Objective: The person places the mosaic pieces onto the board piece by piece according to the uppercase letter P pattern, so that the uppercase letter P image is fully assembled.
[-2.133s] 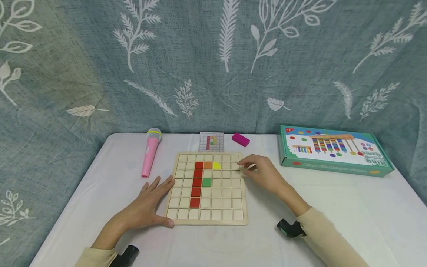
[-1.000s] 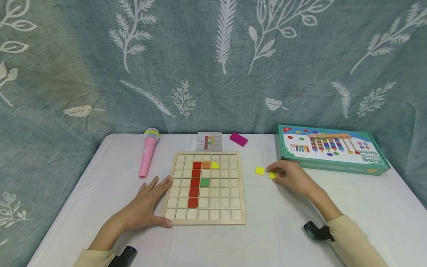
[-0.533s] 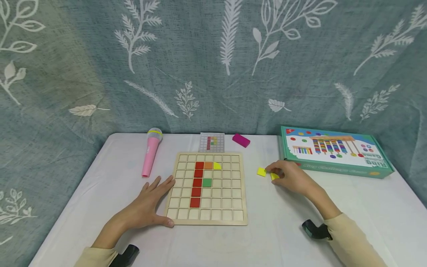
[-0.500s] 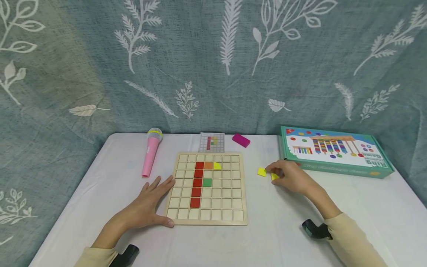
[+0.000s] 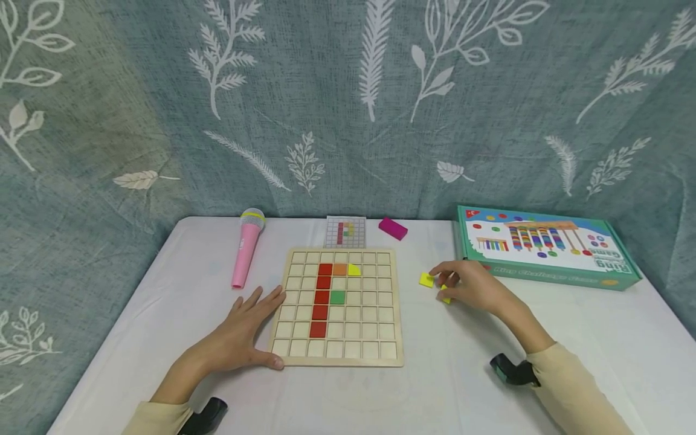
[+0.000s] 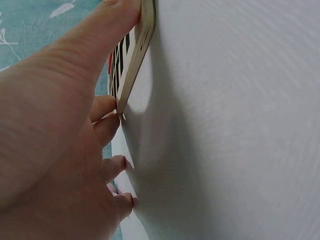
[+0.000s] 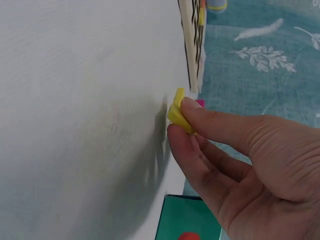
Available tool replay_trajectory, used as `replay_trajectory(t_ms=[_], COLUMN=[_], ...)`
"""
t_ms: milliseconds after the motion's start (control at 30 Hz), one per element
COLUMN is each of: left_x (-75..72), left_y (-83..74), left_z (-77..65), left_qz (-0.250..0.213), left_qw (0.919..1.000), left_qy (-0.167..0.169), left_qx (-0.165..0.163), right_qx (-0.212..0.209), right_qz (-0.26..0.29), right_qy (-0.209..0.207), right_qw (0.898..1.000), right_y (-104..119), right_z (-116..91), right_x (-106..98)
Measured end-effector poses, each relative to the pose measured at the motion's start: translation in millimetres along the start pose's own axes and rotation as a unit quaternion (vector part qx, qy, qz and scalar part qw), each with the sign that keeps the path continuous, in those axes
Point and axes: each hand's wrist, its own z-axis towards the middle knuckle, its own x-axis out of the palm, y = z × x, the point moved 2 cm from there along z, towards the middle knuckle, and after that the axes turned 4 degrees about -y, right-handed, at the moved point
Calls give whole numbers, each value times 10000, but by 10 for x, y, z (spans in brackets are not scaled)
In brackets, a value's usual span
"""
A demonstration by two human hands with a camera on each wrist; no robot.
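Note:
My right hand (image 5: 475, 287) is to the right of the board and pinches a small yellow tile (image 7: 181, 114) between thumb and forefinger, just above the white table. A second yellow square tile (image 5: 426, 280) lies flat beside those fingertips. The wooden grid board (image 5: 399, 320) carries a column of red tiles (image 5: 320, 296), an orange tile (image 5: 339, 269), a yellow tile with a rounded corner (image 5: 354, 270) and a green tile (image 5: 338, 297). Along the board's left edge rests my left hand (image 5: 234, 338), fingers spread, thumb at the near corner. The left wrist view shows its thumb against the board's rim.
Behind the board lies a printed pattern card (image 5: 345, 232), with a magenta block (image 5: 393, 228) beside it. A pink toy microphone (image 5: 247, 251) lies at the back left. At the back right sits a green game box (image 5: 544, 248), close behind my right hand.
My right hand has moved right, from the board's right edge to the loose yellow tiles. One of them is now tilted in its fingers. The left hand has stayed put.

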Motion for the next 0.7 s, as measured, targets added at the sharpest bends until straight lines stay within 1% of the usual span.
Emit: replay_trajectory(t_ms=[67, 200, 333, 433, 700], left_x=[-5, -10, -12, -13, -28], left_y=[-2, -6, -14, -18, -21], left_z=[-1, -7, -6, -2, 2], left_qz=[3, -25, -20, -10, -3], left_qw=[10000, 10000, 10000, 10000, 10000], left_qy=[-11, 9, 6, -5, 25], left_qx=[20, 7, 22, 19, -37], right_qx=[-37, -301, -572, -638, -886], right_qz=[40, -19, -36, 1, 351], right_qy=[8, -93, -185, -267, -411], right_qw=[10000, 9995, 9982, 9976, 9946], right_y=[18, 66, 123, 168, 320], right_z=[5, 22, 53, 91, 214], right_x=[-2, 12, 63, 115, 241])
